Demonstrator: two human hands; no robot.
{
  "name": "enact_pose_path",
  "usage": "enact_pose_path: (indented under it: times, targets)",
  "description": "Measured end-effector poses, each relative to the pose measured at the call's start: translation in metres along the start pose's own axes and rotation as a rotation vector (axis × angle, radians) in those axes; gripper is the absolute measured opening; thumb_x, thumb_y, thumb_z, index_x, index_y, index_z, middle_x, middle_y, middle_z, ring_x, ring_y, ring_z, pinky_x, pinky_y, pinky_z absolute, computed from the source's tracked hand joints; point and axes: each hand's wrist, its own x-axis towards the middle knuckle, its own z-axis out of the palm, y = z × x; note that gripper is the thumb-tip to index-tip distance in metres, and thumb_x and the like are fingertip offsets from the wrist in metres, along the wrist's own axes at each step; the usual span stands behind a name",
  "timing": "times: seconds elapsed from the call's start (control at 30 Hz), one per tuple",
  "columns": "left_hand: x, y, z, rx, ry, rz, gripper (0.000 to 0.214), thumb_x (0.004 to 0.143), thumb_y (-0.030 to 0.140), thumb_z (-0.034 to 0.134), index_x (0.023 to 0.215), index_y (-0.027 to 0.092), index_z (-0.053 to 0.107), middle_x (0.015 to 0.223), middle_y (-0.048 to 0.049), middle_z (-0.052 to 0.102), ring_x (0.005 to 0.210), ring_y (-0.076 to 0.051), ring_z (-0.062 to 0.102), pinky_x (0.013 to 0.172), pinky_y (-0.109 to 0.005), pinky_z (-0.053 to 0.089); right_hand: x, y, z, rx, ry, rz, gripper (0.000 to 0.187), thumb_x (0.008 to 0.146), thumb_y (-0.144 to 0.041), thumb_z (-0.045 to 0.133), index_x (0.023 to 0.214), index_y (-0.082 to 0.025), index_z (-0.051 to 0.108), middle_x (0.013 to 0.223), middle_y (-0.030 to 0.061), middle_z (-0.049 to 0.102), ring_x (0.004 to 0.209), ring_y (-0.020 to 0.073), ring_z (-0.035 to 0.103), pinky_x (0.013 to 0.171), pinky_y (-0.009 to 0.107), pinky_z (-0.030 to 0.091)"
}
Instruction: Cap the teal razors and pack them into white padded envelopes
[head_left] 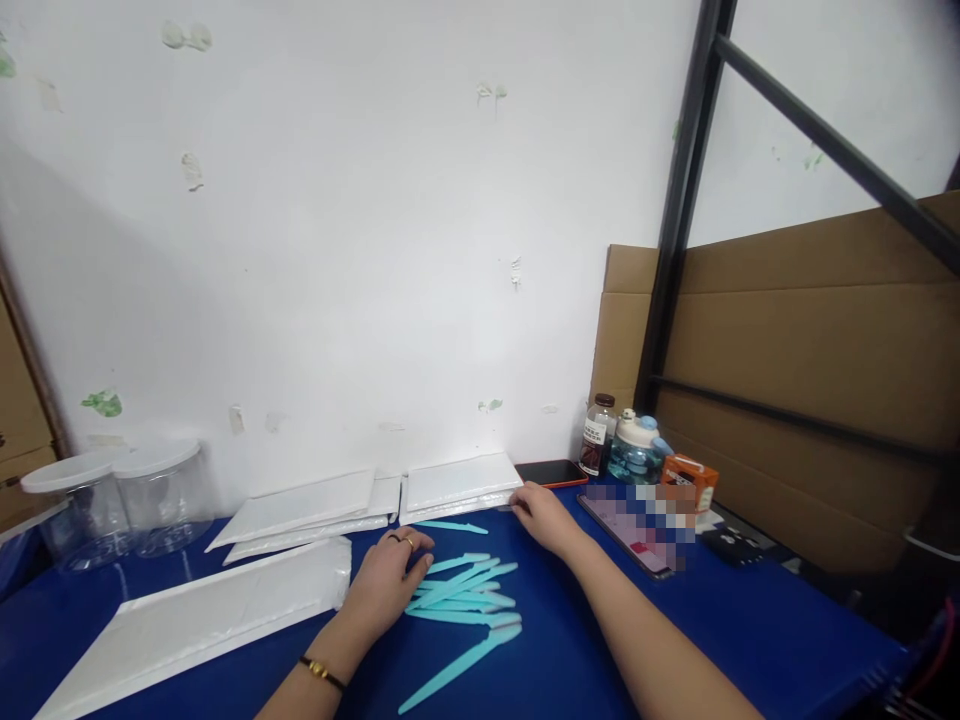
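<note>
Several turquoise eyebrow razors lie in a loose, overlapping heap on the blue tabletop. My left hand rests at the left side of this heap, thumb apart from the fingers, by the razors' handle ends. It wears a ring and a dark bracelet. Farther back, a single razor lies apart. My right hand is at the right corner of a stack of white padded envelopes. Its fingers are curled together; whether they grip an envelope is hidden.
More padded envelopes lie behind my left hand, another nearer on the left. Two clear lidded jars stand far left. At right are two phones, a dark-capped bottle, a water bottle and an orange box.
</note>
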Motion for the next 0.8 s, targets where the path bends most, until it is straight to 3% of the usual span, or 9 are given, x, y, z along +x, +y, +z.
enact_pose_path:
  times: [0.13,0.27,0.57,0.8]
  targets:
    - [0.002,-0.011,0.009,0.000,-0.007,0.063,0.048,0.088,0.049,0.032,0.127,0.026,0.047,0.137,-0.0032,0.042,0.126,-0.020,0.036,0.105,-0.035,0.027,0.003,0.001,0.010,-0.099,-0.058,-0.012,0.019,0.077,-0.019,0.054,0.092,-0.017,0.066,0.098,0.0092,0.060,0.094,0.0206,0.054,0.081,0.027,0.039]
    - [0.001,-0.014,0.013,0.051,-0.081,0.051,0.054,0.089,0.057,0.022,0.135,0.032,0.033,0.145,0.0020,0.030,0.135,-0.021,0.020,0.110,-0.042,0.017,0.003,-0.009,0.019,-0.173,-0.064,-0.044,0.019,0.078,-0.017,0.052,0.092,-0.017,0.066,0.098,0.0097,0.059,0.094,0.0208,0.053,0.081,0.027,0.039]
    - [0.003,-0.007,0.010,0.095,-0.093,-0.001,0.056,0.088,0.059,0.016,0.137,0.035,0.028,0.146,0.0031,0.027,0.136,-0.021,0.015,0.108,-0.044,0.015,0.004,-0.008,0.017,-0.070,-0.087,-0.083,0.014,0.076,-0.013,0.054,0.080,-0.018,0.067,0.086,0.0052,0.062,0.086,0.0170,0.055,0.076,0.023,0.038]
    - [0.007,-0.007,0.012,0.165,-0.088,0.000,0.055,0.088,0.059,0.018,0.132,0.035,0.038,0.142,0.0021,0.036,0.134,-0.022,0.020,0.106,-0.043,0.017,-0.001,-0.005,0.017,-0.009,-0.089,-0.071,0.008,0.072,-0.016,0.058,0.072,-0.017,0.066,0.078,0.0039,0.062,0.069,0.0137,0.056,0.062,0.021,0.039]
